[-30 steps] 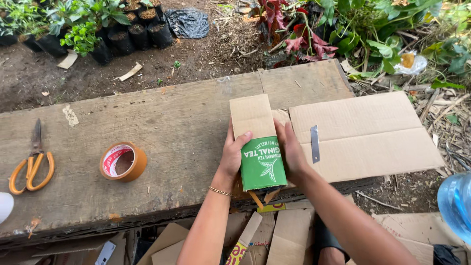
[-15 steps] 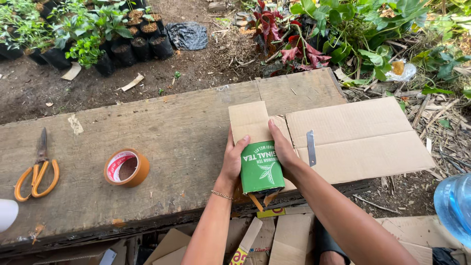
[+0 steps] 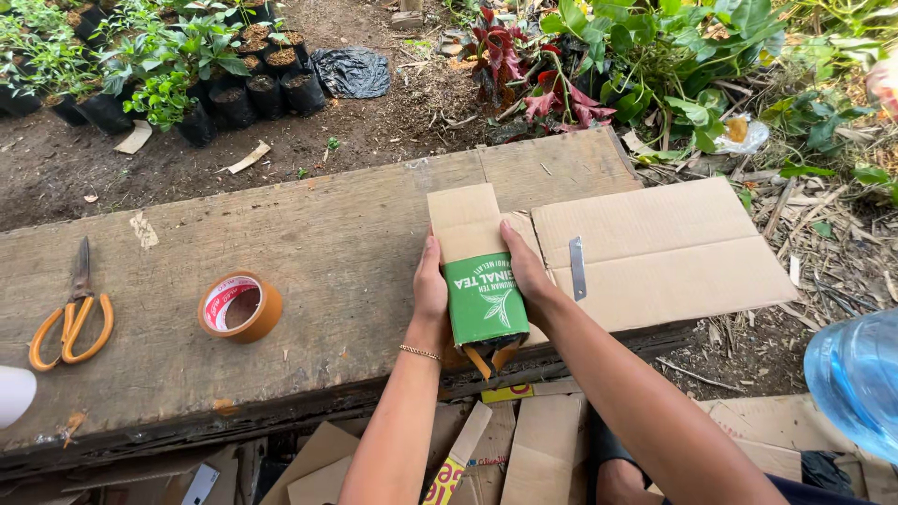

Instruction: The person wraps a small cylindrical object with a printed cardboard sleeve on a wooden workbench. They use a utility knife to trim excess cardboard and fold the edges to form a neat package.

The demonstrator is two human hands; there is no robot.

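Green tea carton [image 3: 485, 299] is lying near the front edge of the wooden tabletop [image 3: 309, 243], long axis running away from the person. Left hand [image 3: 430, 285] is pressing flat against its left side, right hand [image 3: 526, 266] against its right; both are clasping the carton between them, equally close. Plain cardboard flap [image 3: 463, 220] is sticking out the far end. Flattened cardboard sheet [image 3: 664, 252] is lying just right; tape roll [image 3: 239, 306] and orange scissors [image 3: 73, 323] well left.
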